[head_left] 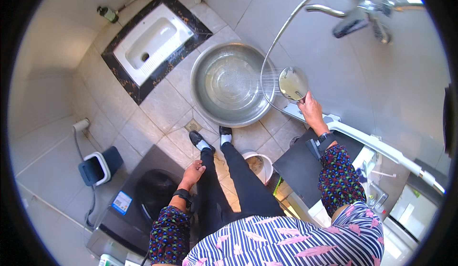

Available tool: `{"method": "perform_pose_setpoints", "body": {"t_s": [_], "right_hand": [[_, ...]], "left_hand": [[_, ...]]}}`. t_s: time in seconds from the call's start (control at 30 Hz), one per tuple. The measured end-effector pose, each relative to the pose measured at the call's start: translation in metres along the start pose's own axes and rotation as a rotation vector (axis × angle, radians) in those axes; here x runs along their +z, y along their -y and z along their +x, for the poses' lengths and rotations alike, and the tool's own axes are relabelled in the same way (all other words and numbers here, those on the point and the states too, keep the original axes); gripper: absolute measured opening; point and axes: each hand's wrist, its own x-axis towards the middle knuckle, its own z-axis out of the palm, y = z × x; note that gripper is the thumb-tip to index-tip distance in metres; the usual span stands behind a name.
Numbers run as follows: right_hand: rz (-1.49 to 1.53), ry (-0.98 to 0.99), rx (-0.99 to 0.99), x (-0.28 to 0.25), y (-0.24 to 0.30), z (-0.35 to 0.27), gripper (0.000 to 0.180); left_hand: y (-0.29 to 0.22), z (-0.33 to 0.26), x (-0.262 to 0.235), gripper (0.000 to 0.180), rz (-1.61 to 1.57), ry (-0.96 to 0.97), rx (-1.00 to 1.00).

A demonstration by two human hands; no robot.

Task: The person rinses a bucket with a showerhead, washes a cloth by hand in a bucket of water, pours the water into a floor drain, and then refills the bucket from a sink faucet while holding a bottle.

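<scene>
My right hand point(312, 109) is wrapped round the handle of a round chrome shower head point(293, 82). Water sprays leftward from it over the rim of a large grey metal basin point(202, 101) on the tiled floor. Shallow water seems to lie in the bottom of the basin. A silver hose point(280, 33) loops up from the shower head toward the chrome wall tap point(365, 14). Beside my left thigh hangs my left hand point(193, 172), fingers curled together, with nothing visible in it.
A white squat toilet point(177, 26) with a dark border lies beyond the basin at left. Left of my legs stands a dark appliance point(138, 208); to the right are a white bucket point(267, 173) and a dark cabinet top point(300, 163). A white rail point(377, 144) runs along the right.
</scene>
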Motion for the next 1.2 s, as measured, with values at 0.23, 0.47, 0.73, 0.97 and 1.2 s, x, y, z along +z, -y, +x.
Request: {"method": "perform_pose_setpoints", "body": {"t_s": [0.23,0.47,0.73,0.97,1.2], "right_hand": [[0.1,-0.091,0.0,-0.072,0.025,-0.042,0.028],[0.231,-0.167,0.017,-0.093,0.057,-0.062,0.033],[0.444,-0.288,0.104,-0.107,0.086,-0.064,0.035],[0.609,-0.434,0.29,-0.092,0.105,-0.056,0.036],[0.782,-0.448,0.359,-0.055,0.085,-0.052,0.039]], "left_hand": [[-0.131,-0.059,-0.13,0.043,-0.083,-0.045,0.203],[-0.266,-0.07,-0.185,0.039,-0.458,-0.023,0.249],[-0.389,-0.025,-0.231,0.029,-0.411,0.036,0.618],[-0.501,0.038,-0.261,0.032,-0.324,0.026,0.705],[-0.587,0.12,-0.216,0.062,-0.157,-0.129,0.763]]}}
